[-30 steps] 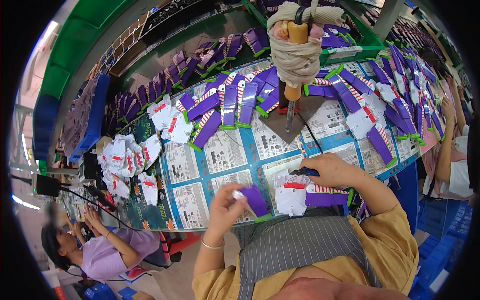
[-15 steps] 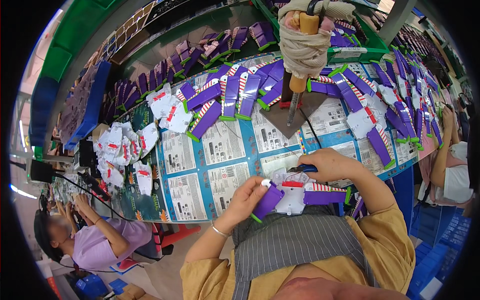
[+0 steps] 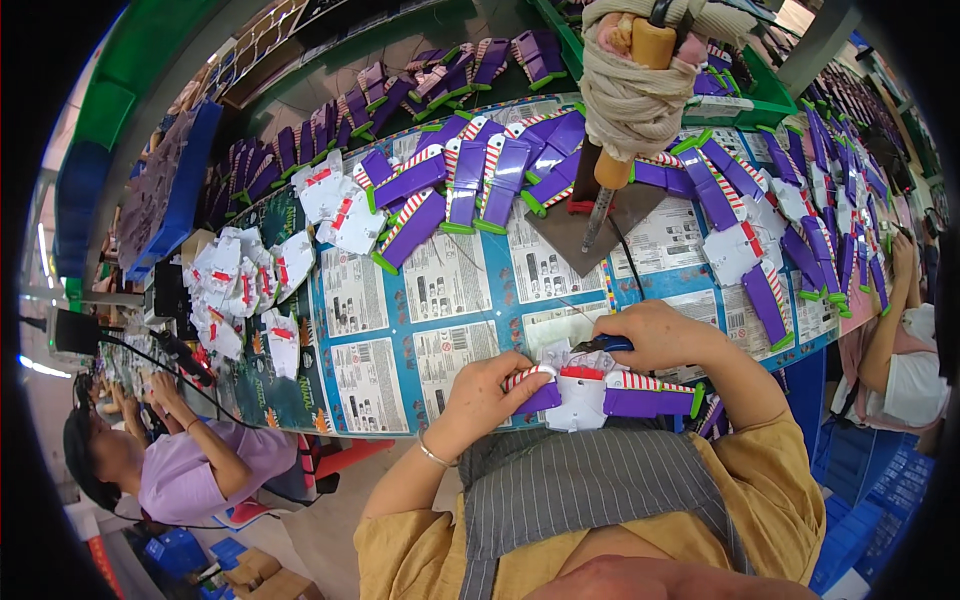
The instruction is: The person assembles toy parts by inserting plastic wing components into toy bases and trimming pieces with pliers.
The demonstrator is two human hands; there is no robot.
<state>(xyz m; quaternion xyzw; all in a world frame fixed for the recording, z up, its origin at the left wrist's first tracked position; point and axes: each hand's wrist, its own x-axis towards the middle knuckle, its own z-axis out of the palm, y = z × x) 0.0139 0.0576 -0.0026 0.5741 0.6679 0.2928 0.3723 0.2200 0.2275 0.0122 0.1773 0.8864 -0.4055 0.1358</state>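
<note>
Near the table's front edge lies a white plastic toy body (image 3: pixel 577 408) with a red strip across its top. A purple toy wing (image 3: pixel 650 402) with a red-and-white striped edge and green tip extends from its right side. My left hand (image 3: pixel 482 398) pinches a second purple striped wing (image 3: pixel 541 399) against the body's left side; the fingers cover its outer part. In my right hand (image 3: pixel 655 335) are blue-handled pliers (image 3: pixel 615 343), their metal end just above the white body. Whether the jaws grip anything is too small to tell.
A cloth-wrapped soldering iron (image 3: pixel 598 215) points down over a dark plate (image 3: pixel 570 238) beyond my hands. Assembled purple wings (image 3: pixel 505 180) lie behind. White body pieces (image 3: pixel 222 280) are piled at left. A green crate (image 3: pixel 735 108) stands at the back. Other people sit left and right.
My left hand has brought the left wing up against the white body and turned it so its striped edge shows. The pliers remain near the top of the body.
</note>
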